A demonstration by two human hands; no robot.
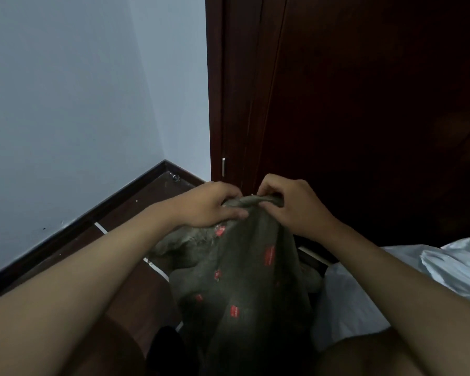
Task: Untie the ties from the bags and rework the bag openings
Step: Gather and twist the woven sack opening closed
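Grey-green plastic, dusty and printed with small red labels, makes up the bag [244, 280] under inspection; it stands on the dark wooden floor [136, 289] between the person's knees, close to a dark red door [364, 104]. Its top is gathered into a twisted neck [253, 200] held between both hands. The left hand [212, 206] grips the gathered plastic at the left of the twist, thumb pressed across the front. The right hand [291, 204] has its fingers curled over the right end of the twist, pinching it.

Judgement: the step in hand is loosening the tie at the neck. No separate tie can be made out; it may be hidden under the fingers. The left hand would do best to hold the neck steady while the right works the twist loose in small turns. Thin film of this kind may tear if pulled hard.

Pale white bags [451, 270] lie at the right, beside the right forearm.
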